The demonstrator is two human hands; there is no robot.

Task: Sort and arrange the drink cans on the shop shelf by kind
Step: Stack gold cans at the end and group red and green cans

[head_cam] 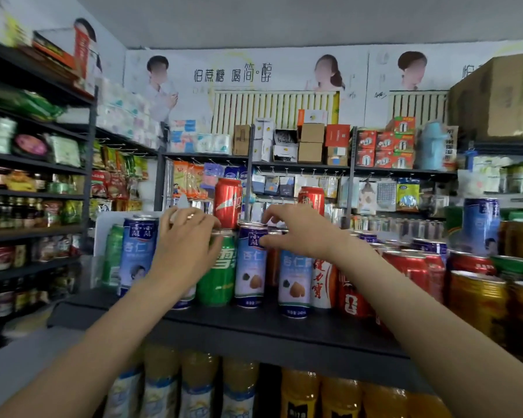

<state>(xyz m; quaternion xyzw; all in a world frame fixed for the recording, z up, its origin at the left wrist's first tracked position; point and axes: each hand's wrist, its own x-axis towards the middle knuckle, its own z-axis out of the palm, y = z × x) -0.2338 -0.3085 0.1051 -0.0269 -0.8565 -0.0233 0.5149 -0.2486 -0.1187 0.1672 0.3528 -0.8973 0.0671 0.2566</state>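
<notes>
Mixed drink cans stand on a dark shelf [254,328]. From the left: a green can [112,254], a blue-and-white can [136,254], a green can [219,273], two more blue-and-white cans [249,279] [293,282], and a white-and-orange can [322,282]. My left hand [184,239] curls over the top of a can it mostly hides; only that can's blue-and-white base [181,304] shows. My right hand [296,230] pinches the top of the middle blue-and-white can, thumb on its label. Two red cans [227,203] [311,200] stand higher behind.
Red cans [411,267] and gold cans [477,300] crowd the shelf's right end, with a blue-and-white can [480,227] raised above them. Bottles of orange drink [299,393] fill the shelf below. Jars and packets line the racks at left [31,206].
</notes>
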